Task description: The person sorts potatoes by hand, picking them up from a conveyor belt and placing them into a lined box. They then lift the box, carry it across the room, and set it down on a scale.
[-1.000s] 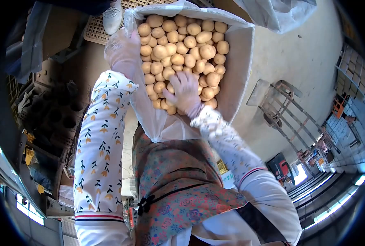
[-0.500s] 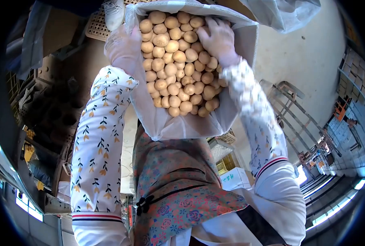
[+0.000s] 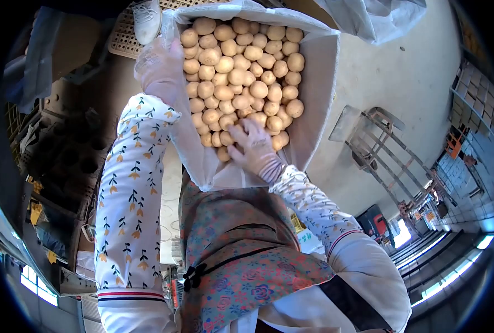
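A box with a translucent white liner [image 3: 317, 89] stands before me, filled with many round, tan, potato-like pieces [image 3: 241, 72]. My left hand [image 3: 161, 65], in a thin pale glove, is at the upper left rim, its fingers closed over the liner's edge. Over the near part of the heap lies my right hand [image 3: 255, 149], also gloved. Its fingers are spread and touch the tops of the pieces. I see no piece gripped in it, though its palm side is hidden.
A perforated crate [image 3: 126, 36] and a white shoe [image 3: 146, 22] are beyond the left rim. Clear plastic sheeting [image 3: 377, 19] hangs at the upper right. On the floor to the right is a metal hand cart [image 3: 394, 150]. Dark shelving or crates [image 3: 63, 150] line the left side.
My right hand has moved from the far right of the heap toward me, to the near middle. My left hand stays at the rim. The view has shifted slightly.
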Demonstrator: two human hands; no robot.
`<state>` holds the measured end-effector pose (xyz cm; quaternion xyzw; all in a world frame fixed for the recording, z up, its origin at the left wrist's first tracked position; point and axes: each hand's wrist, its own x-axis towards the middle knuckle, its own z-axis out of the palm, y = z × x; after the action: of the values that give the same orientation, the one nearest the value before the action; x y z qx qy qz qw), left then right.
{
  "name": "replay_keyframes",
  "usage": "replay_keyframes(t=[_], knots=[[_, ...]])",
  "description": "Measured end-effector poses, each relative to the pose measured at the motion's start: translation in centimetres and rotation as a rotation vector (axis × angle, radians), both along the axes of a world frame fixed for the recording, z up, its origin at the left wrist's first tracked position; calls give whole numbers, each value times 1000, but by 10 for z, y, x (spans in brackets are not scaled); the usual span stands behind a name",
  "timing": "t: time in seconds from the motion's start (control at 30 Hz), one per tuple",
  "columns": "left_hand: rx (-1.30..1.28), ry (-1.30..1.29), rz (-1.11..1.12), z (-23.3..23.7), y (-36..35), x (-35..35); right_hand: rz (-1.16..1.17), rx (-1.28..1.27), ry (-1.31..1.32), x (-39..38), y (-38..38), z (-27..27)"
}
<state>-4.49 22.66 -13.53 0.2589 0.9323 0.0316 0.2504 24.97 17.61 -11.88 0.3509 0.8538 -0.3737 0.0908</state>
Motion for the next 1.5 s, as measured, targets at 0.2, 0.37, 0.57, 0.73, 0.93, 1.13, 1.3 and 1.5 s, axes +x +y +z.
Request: replay_keyframes(t=[0.2,0.37,0.57,0.73,0.93,1.13,1.3,1.5], knots=[[36,22,17,-1,1,-1,31,-28,-37,13,-26,41],[68,67,27,-6,-2,2,-58,-236,-67,38,29,47],[32,63,12,3,1,1,-225,799,222,2,227,45],[91,53,-10,1,-1,-3,-510,328,5,-15,248,9],[130,86,-13,6,0,3,-569,315,14,-24,241,5],[153,88,3,6,0,3,-574,317,65,-24,241,1],[117,92,-4,11,1,1,-575,302,92,-25,242,6],[116,136,-21,9,0,-1,-576,361,107,-29,240,6]])
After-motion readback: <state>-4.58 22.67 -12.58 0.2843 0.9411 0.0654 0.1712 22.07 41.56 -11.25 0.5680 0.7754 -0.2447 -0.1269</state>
